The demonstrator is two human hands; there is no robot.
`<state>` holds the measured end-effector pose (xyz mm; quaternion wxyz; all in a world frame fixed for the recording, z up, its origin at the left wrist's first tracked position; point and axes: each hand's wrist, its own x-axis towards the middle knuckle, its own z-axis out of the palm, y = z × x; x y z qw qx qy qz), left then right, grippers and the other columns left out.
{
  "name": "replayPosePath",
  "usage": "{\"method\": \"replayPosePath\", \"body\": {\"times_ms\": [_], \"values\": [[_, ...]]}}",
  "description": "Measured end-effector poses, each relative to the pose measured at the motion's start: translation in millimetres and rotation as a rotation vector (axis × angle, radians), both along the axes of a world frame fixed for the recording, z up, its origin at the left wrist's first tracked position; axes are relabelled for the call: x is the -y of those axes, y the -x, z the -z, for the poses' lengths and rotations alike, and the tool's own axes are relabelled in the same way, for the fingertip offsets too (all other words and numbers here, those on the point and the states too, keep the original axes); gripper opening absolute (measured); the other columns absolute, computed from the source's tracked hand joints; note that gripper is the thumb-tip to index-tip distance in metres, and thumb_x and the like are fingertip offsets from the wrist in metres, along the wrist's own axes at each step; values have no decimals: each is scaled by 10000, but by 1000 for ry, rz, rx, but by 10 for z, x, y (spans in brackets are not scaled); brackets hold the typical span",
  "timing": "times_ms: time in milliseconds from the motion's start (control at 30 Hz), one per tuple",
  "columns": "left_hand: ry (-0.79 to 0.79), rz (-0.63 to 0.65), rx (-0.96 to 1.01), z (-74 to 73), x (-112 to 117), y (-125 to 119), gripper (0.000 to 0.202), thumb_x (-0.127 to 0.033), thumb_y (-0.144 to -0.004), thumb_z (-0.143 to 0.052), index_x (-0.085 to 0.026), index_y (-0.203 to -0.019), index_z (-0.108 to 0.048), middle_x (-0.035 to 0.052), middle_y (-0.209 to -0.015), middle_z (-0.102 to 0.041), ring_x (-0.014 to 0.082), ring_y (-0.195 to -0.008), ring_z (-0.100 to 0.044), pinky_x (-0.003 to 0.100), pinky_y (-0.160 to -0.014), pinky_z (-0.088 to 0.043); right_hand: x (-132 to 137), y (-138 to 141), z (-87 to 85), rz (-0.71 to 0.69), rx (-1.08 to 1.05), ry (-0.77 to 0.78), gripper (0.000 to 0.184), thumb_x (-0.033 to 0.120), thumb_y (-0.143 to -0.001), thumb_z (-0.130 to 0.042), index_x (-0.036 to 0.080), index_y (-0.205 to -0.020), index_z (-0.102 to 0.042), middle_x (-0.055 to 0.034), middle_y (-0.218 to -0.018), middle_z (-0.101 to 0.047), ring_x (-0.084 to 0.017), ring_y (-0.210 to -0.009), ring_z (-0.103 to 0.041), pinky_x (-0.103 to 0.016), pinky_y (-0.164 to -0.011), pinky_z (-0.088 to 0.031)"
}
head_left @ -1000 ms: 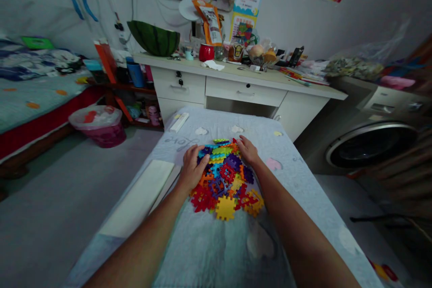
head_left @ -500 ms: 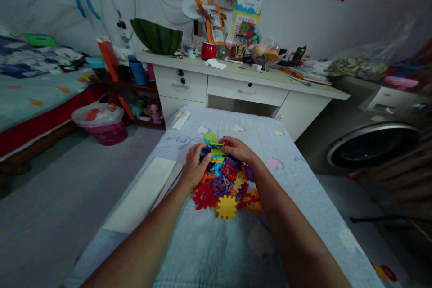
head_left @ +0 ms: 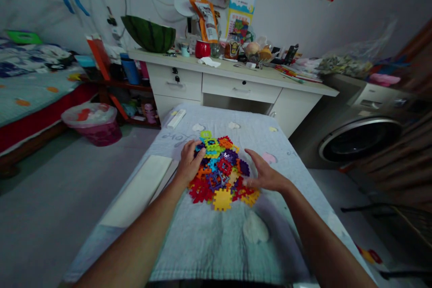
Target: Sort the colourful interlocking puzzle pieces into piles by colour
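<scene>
A heap of colourful plastic interlocking tiles lies on a cloth-covered table, with notched edges on the pieces. My left hand is cupped against the heap's upper left side, thumb apart from the fingers, next to dark blue and lime pieces. Its fingertips are partly hidden by the tiles. On the other side, my right hand is open, thumb and fingers spread, beside the red and orange pieces at the right edge. A yellow square tile lies flat at the near edge of the heap.
A long white panel lies along the table's left side, and a small white bar sits at the far left corner. Behind stands a white desk with a cut watermelon. A washing machine stands to the right.
My right hand has moved off the top of the heap, out to the right and nearer me, uncovering red and orange tiles. My left hand stays at the left side. The view has shifted slightly.
</scene>
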<state>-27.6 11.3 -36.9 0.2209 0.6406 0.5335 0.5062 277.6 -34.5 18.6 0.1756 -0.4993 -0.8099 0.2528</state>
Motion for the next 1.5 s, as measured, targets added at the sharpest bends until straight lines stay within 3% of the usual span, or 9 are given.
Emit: {"method": "replayPosePath", "body": {"times_ms": [133, 267, 567, 800, 1000, 1133, 1233, 1367, 1500], "values": [[14, -7, -10, -12, 8, -4, 387, -493, -909, -460, -242, -1173, -590, 96, -1292, -492, 256, -1319, -411, 481, -1167, -279, 351, -24, 325, -44, 126, -63, 1354, 820, -565, -686, 163, -1574, -69, -246, -1601, -130, -413, -1474, -149, -626, -1149, -195], [15, 6, -11, -22, 13, -6, 404, -500, -901, -460, -231, -1171, -595, 102, -1284, -505, 262, -1307, -428, 485, -1159, -292, 414, 135, 471, -6, 123, -191, 1300, 831, -601, -648, 173, -1574, -91, -258, -1584, -183, -415, -1458, -206, -635, -1135, -216], [-9, 9, 11, -2, -5, -1, 373, -486, -887, -511, -246, -1160, -596, 81, -1267, -512, 246, -1284, -444, 451, -1155, -308, 21, 292, 391, -43, -71, -278, 1041, 690, -703, -699, 198, -1523, -288, -206, -1500, -355, -341, -1390, -367, -506, -1124, -348], [-1, -5, 22, -11, 4, -3, 382, -465, -894, -517, -236, -1195, -569, 96, -1308, -452, 253, -1329, -392, 464, -1181, -265, -232, 410, 395, -21, -184, -266, 804, 556, -857, -589, 182, -1507, -299, -179, -1432, -451, -290, -1327, -446, -477, -1101, -373], [18, -11, 44, -51, 29, -4, 372, -453, -897, -520, -252, -1208, -559, 87, -1313, -420, 246, -1344, -370, 459, -1192, -251, -20, 387, 242, 17, -25, -303, 752, 534, -900, -450, 208, -1543, -238, -161, -1565, -269, -351, -1449, -233, -588, -1147, -230], [12, -35, 44, -70, 37, -3, 356, -451, -896, -520, -254, -1189, -562, 83, -1331, -395, 243, -1344, -363, 460, -1201, -233, 336, 604, 131, -73, 128, -340, 973, 684, -780, -583, 250, -1561, -199, -153, -1615, -163, -406, -1469, -137, -643, -1145, -163], [16, -48, 60, -69, 37, 2, 370, -453, -900, -512, -244, -1203, -545, 89, -1328, -395, 238, -1340, -364, 448, -1200, -235, 492, 797, 171, -160, 225, -340, 1039, 747, -714, -623, 258, -1551, -250, -161, -1620, -156, -421, -1469, -132, -658, -1145, -136], [10, -23, 73, -60, 39, 11, 392, -447, -905, -510, -259, -1248, -505, 80, -1315, -433, 232, -1338, -378, 442, -1184, -269, 417, 887, 303, -66, 278, -369, 901, 658, -776, -641, 252, -1520, -336, -173, -1601, -223, -406, -1466, -164, -654, -1143, -149], [31, -9, 87, -61, 38, 17, 469, -464, -901, -516, -253, -1315, -455, 96, -1360, -435, 243, -1348, -387, 459, -1167, -293, 249, 889, 356, 8, 290, -373, 846, 561, -799, -676, 276, -1518, -333, -146, -1599, -244, -383, -1469, -174, -641, -1146, -164]]}}
